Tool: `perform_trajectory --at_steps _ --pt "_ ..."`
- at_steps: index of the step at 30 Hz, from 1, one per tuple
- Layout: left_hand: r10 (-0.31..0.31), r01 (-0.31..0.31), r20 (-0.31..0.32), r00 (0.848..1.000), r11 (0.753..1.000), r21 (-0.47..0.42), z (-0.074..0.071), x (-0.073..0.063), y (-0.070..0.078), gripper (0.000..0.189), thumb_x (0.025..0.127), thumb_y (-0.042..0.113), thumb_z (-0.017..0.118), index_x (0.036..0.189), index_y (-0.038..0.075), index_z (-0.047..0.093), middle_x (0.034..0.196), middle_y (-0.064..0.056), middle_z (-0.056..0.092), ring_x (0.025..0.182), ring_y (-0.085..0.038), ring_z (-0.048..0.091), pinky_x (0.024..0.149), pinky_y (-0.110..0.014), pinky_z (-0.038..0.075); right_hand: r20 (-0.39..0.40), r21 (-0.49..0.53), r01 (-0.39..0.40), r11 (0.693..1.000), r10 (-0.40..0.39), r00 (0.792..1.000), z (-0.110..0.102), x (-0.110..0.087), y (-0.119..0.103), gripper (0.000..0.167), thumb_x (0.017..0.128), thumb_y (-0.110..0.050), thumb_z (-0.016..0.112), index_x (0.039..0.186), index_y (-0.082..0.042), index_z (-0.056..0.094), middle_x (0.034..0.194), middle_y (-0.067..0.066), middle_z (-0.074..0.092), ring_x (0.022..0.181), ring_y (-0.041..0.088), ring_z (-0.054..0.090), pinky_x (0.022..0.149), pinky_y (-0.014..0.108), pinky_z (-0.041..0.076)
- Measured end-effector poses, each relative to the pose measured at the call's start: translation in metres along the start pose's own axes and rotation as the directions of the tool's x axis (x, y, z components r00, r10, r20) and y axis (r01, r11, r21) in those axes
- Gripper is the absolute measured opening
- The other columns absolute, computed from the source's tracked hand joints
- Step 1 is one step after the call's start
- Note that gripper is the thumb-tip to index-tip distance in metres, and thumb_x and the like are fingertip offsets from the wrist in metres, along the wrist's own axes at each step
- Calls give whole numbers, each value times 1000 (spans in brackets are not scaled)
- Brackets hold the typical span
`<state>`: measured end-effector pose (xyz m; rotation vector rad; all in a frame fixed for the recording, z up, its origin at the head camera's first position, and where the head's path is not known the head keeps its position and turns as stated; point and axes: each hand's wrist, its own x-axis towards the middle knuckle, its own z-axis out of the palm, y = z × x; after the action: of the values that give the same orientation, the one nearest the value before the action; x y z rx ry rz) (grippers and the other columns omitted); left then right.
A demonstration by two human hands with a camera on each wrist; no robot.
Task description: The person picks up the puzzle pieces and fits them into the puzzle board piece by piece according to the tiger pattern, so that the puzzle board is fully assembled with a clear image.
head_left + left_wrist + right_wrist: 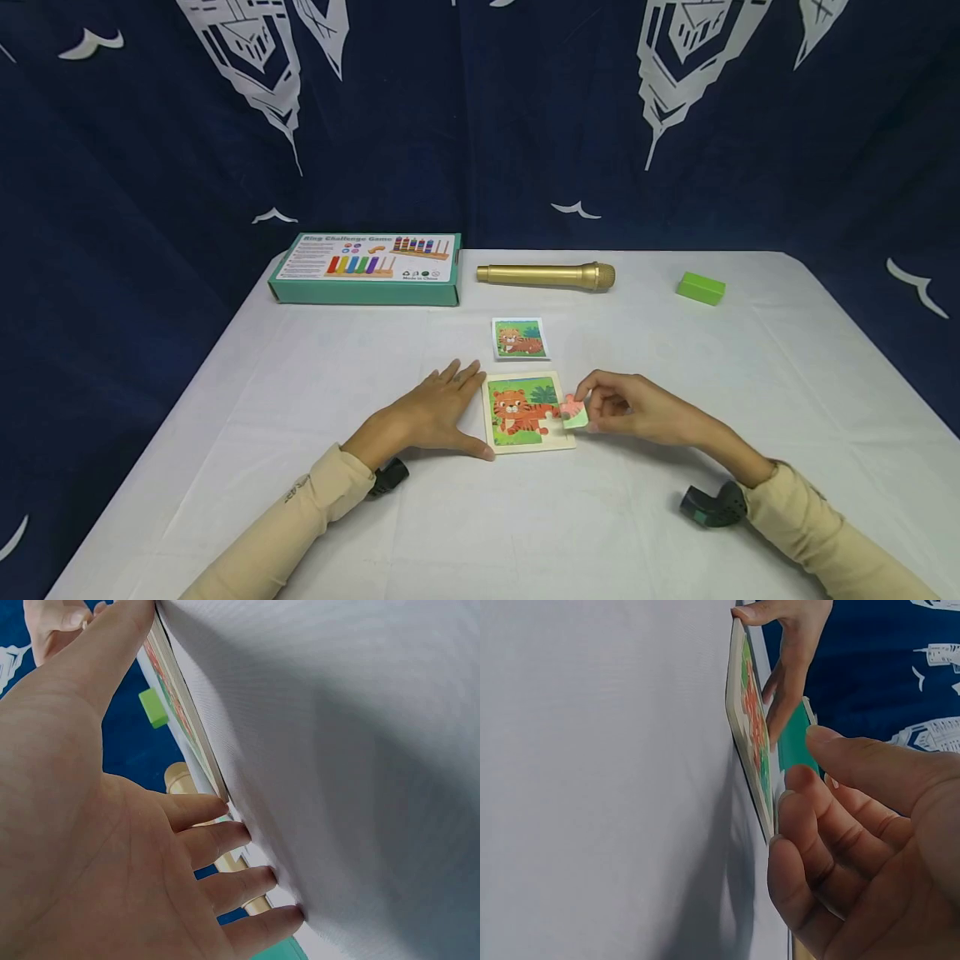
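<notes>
On the table lies a wooden jigsaw board (517,408) with a tiger picture; its lower right corner is a bare pale gap. My left hand (429,414) spreads along the board's left side, thumb at the lower corner and fingertips by the upper one. In the left wrist view those fingers (225,889) are straight and touch the tabletop. My right hand (637,406) pinches a pink and green jigsaw piece (574,414) between thumb and forefinger, over the board's right edge. From the right wrist view the board (737,705) appears nearly edge-on beyond the curled fingers.
Just behind the board lies a small card (520,339) with the same tiger picture. Farther back are a green ring game box (363,292), a gold microphone (536,275) and a green block (701,288). A dark blue patterned curtain (465,125) hangs behind the table.
</notes>
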<state>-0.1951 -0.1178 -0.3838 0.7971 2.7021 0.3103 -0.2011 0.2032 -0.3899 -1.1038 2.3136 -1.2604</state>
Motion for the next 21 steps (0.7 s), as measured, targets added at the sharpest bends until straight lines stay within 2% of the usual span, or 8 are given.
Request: perform_trajectory --at_steps 13,21 --pt "3 -3 0 1000 1000 3 0 0 0 116 70 72 68 152 4 22 160 -11 13 147 -34 8 116 -53 16 53 -16 -13 1000 14 999 9 10 -1 26 86 -14 72 107 -9 58 76 -3 62 68 7 54 60 22 48" --pt "3 -3 3 1000 1000 -3 0 1 -1 117 70 72 68 152 4 21 160 -11 12 147 -34 6 116 -52 15 65 -37 -9 999 11 998 13 14 1 25 85 -11 72 106 -7 58 75 -4 61 66 5 52 59 20 46"
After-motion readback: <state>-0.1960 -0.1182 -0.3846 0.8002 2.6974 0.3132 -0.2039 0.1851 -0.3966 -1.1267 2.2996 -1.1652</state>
